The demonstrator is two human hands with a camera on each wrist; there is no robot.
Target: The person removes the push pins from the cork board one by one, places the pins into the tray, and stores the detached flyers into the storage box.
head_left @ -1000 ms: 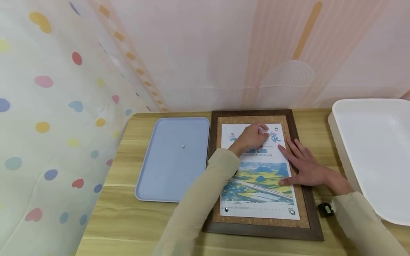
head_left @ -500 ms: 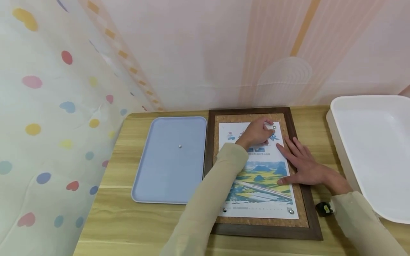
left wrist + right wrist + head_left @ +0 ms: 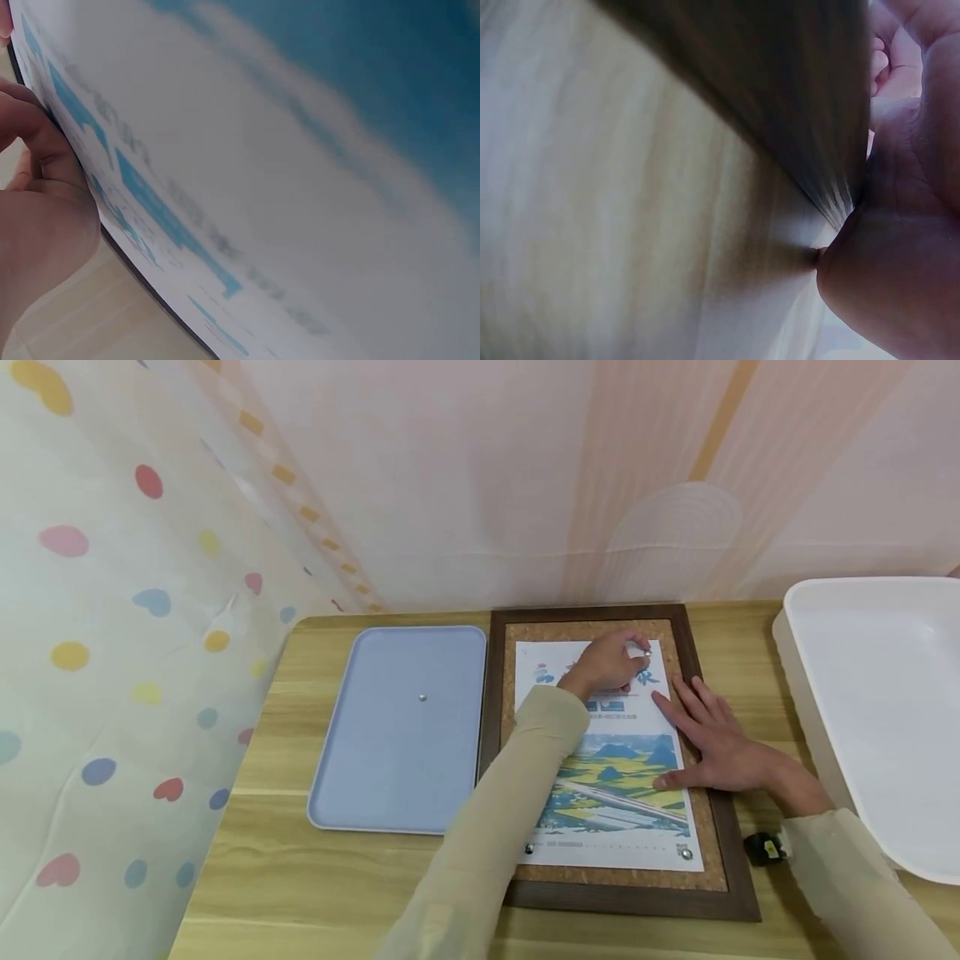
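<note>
A printed poster [image 3: 645,714] with a landscape picture lies on a cork board [image 3: 592,877] with a dark wooden frame [image 3: 637,899]. At its top right corner is a silver push pin [image 3: 648,653], which my left hand [image 3: 609,662] pinches between thumb and index finger. My right hand [image 3: 723,756] lies with spread fingers across the poster's right edge and the frame. Pins also sit at the lower left corner [image 3: 529,849] and lower right corner [image 3: 687,854] of the poster. The left wrist view shows my curled left fingers close over the paper; the pin is out of sight there.
Left of the board lies a light blue tray [image 3: 390,760] with one silver pin [image 3: 423,697] on it. A large white bin [image 3: 892,718] stands on the right. The wooden table [image 3: 315,893] meets a patterned wall cloth [image 3: 480,485] behind.
My left hand has moved right across the poster's top to the pin at the upper right corner, and its thumb and index finger now hold it. My right hand has stayed in place.
</note>
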